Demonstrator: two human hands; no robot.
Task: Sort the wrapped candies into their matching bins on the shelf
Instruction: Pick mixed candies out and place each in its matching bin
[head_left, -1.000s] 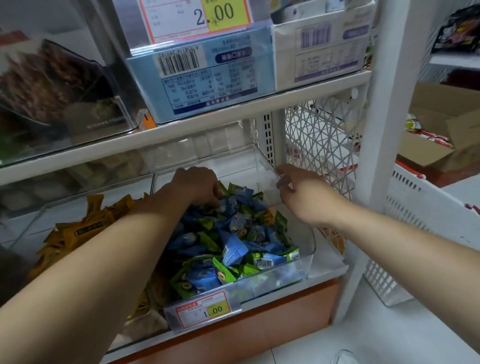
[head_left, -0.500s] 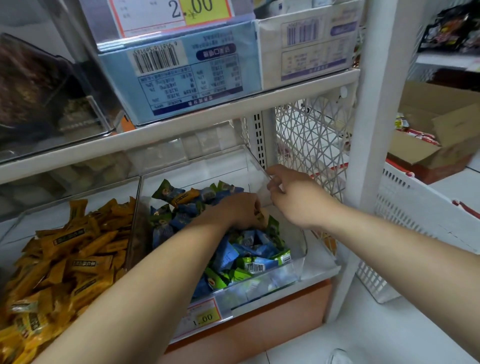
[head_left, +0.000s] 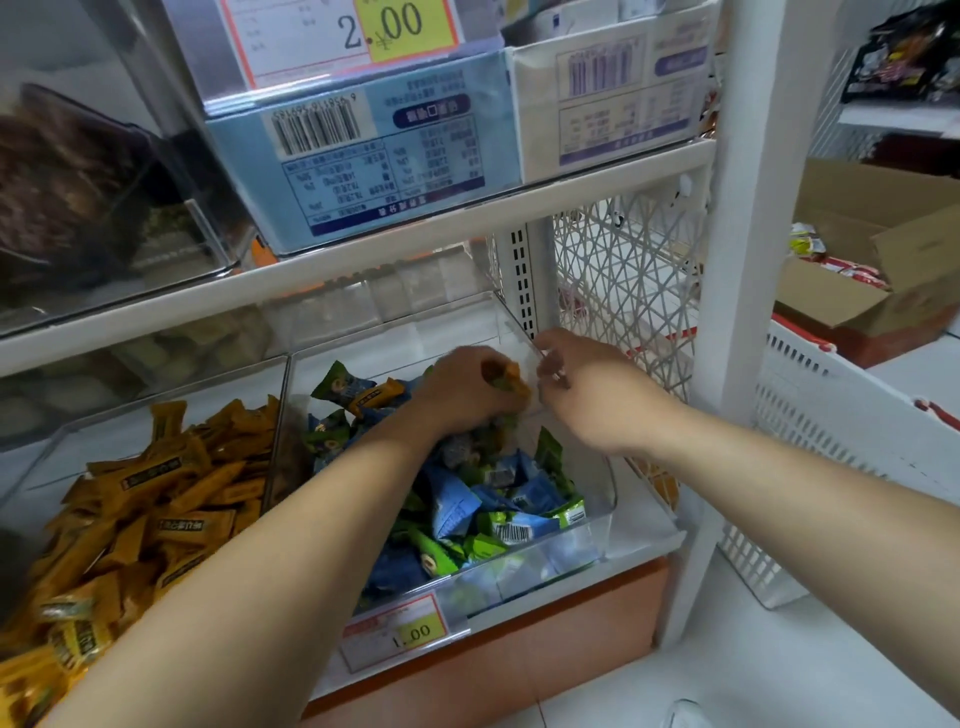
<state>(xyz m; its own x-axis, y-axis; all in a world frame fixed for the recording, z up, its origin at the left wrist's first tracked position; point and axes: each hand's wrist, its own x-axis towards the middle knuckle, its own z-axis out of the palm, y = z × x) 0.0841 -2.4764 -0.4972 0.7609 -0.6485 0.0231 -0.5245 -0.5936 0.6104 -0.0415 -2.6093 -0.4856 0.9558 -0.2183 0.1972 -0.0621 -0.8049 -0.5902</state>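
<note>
An orange candy (head_left: 506, 375) sits curled inside the left grip (head_left: 467, 389), one end poking out rightward, above the blue-green pile (head_left: 467, 499) in the right bin (head_left: 602, 514). A second orange stray (head_left: 376, 396) lies on that pile just left of the hand. The matching orange bin (head_left: 78, 441) stands to the left, across the clear divider, so the carry likely runs leftward, on the left arm's own side. The right grip (head_left: 587, 389) pinches the right bin's side wall, probably steadying it
</note>
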